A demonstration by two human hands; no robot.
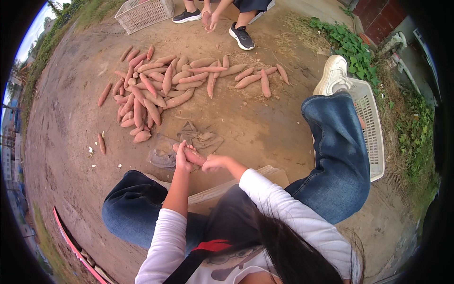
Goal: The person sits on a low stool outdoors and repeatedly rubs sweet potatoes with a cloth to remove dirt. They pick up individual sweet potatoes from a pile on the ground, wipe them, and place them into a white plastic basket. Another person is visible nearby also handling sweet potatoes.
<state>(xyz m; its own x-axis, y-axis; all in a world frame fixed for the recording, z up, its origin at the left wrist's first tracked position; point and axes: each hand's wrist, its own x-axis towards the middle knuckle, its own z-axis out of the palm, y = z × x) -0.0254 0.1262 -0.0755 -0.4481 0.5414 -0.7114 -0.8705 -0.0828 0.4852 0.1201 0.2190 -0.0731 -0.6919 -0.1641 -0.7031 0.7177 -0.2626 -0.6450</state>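
A reddish sweet potato (pixel 194 156) is held out between my knees, tilted, above the dirt ground. My left hand (pixel 182 157) wraps around its upper part. At the lower right end, the curled fingers of my right hand (pixel 215 162) grip it; the palm side is hidden. Just behind my left hand lie a greyish crumpled cloth (pixel 161 152) and a brown, dirt-stained cloth (pixel 202 137), both flat on the ground. Farther ahead spreads a heap of sweet potatoes (pixel 166 81), with a looser group (pixel 265 83) to its right.
A white plastic crate (pixel 376 142) stands beside my right leg, partly hidden by it. Another crate (pixel 145 16) is at the far left, near a seated person whose hands (pixel 211 21) are together. One sweet potato (pixel 101 143) lies apart on the left. Green plants (pixel 349 48) border the right side.
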